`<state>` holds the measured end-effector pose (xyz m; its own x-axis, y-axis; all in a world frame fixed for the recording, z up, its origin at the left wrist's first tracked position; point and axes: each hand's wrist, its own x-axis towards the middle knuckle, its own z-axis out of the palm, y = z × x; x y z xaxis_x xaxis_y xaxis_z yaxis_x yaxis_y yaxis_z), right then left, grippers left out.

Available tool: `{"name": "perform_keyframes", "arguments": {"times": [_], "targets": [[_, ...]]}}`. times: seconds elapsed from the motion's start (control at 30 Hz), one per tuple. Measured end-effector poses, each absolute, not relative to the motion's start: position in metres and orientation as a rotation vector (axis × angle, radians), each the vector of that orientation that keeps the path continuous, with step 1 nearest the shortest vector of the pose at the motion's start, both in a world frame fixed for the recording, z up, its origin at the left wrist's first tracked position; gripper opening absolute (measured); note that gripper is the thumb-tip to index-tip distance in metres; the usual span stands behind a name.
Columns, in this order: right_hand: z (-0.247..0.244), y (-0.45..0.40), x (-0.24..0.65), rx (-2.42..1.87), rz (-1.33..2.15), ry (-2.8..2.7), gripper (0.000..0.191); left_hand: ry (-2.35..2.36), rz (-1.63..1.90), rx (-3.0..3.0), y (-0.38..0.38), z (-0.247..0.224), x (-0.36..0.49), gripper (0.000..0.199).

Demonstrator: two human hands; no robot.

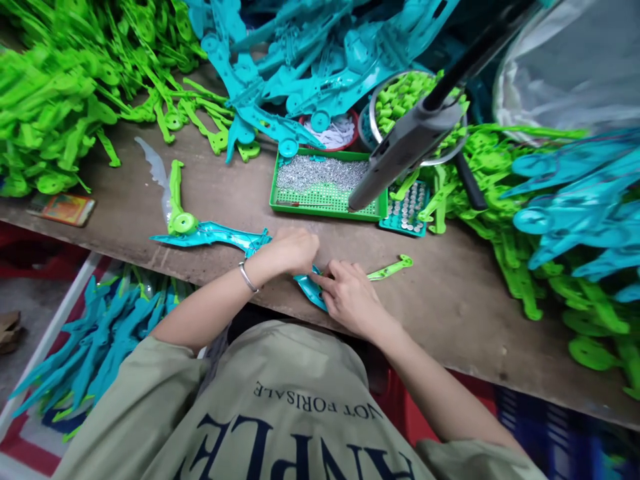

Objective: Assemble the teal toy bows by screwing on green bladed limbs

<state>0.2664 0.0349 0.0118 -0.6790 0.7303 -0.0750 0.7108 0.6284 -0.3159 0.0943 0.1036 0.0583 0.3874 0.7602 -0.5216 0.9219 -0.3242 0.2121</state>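
Observation:
A long blue plastic toy part (215,235) lies along the front of the bench and passes under both hands. My left hand (297,250) is closed above its middle, and whatever its curled fingers pinch is hidden. My right hand (353,293) has its fingers bent onto the right end of the same part, the index finger pointing towards the left hand. From behind the right hand sticks out a bright green arm piece (393,268). At the part's left end rests a green round-hubbed piece (183,223) with a translucent blade (153,163) beside it.
A power screwdriver (405,150) hangs over a green tray (325,213) of small metal screws. Beside it are a tray of round metal discs (410,210) and a bowl of green bits (400,100). Green piles (55,120) and blue piles (325,60) surround the bench; a crate stands lower left.

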Motion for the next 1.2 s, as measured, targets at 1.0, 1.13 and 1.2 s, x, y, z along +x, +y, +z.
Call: {"name": "perform_keyframes", "arguments": {"times": [1.0,1.13,1.2], "targets": [[0.096,0.333,0.455,-2.348,-0.013,-1.783,0.049,1.509,1.144,2.672,0.007,0.006,0.071,0.019],[0.079,0.379,0.467,-2.393,0.078,-1.728,0.049,1.426,1.243,2.693,-0.018,-0.019,0.058,0.014],[0.07,0.397,0.472,-2.368,0.096,-1.707,0.047,1.422,1.247,2.684,-0.023,-0.028,0.056,0.014]]}}
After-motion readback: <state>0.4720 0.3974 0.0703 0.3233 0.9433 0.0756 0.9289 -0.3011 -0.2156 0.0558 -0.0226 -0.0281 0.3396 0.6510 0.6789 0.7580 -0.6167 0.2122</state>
